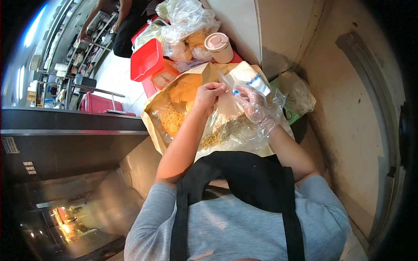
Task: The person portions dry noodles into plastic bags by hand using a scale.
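My bare left hand [209, 96] pinches the edge of a small translucent bag [227, 101] between thumb and fingertips. On the other side of that bag is my right hand [252, 101], in a clear plastic glove, its fingers bent close to the bag's edge; whether they grip it cannot be told. Below and around both hands lies an opened brown paper sack [152, 107] lined with clear plastic. Thin yellow fried noodles [171, 121] lie inside at the left, with more strands [214, 139] near my body. A stack of white bags [245, 76] rests at the sack's far right.
Beyond the sack stand a red plastic tray [147, 60] on an orange dial scale [164, 76], a lidded container [219, 47] and knotted plastic bags [189, 19]. A green box with plastic [292, 94] is at right, beside the wall. Another person [130, 29] is at far left, near shelves.
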{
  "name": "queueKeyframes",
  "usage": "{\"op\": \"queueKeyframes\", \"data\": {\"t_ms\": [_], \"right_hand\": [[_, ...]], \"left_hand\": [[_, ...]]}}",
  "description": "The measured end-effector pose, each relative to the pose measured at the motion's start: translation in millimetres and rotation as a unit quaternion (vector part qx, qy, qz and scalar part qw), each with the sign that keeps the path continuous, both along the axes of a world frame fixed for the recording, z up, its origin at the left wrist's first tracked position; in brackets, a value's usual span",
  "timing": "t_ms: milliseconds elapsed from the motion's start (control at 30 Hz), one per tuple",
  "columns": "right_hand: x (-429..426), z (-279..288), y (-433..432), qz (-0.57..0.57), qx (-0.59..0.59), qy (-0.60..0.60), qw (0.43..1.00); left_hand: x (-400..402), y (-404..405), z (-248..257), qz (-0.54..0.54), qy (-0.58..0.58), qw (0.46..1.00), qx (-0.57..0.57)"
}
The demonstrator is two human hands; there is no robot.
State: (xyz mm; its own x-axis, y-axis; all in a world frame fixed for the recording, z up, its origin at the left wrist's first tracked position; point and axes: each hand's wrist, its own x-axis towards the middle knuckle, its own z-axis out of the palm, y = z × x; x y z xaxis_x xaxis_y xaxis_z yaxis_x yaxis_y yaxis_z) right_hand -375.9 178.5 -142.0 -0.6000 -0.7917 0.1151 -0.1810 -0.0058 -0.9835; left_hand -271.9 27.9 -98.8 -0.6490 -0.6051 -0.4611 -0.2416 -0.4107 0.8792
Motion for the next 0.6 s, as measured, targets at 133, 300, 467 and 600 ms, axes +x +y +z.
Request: {"op": "queueKeyframes", "data": {"t_ms": [133, 300, 467, 600], "right_hand": [[2.9, -3.8, -0.2, -0.003, -0.011, -0.027, 1.0], [8.7, 3.2, -5.2, 0.015, -0.023, -0.109, 0.994], [8.1, 4.5, -7.4, -0.04, -0.004, -0.027, 0.999], [-15.4, -24.7, -16.3, -0.047, -0.012, -0.124, 0.991]], "left_hand": [[-5.5, 8.0, -10.4, 0.062, 0.046, 0.997, 0.023], [-12.0, 7.0, -37.9, 0.07, 0.068, 0.995, 0.001], [-22.1, 15.1, -39.1, 0.048, 0.05, 0.998, -0.011], [-23.1, 17.7, -20.7, 0.031, 0.056, 0.997, 0.044]]}}
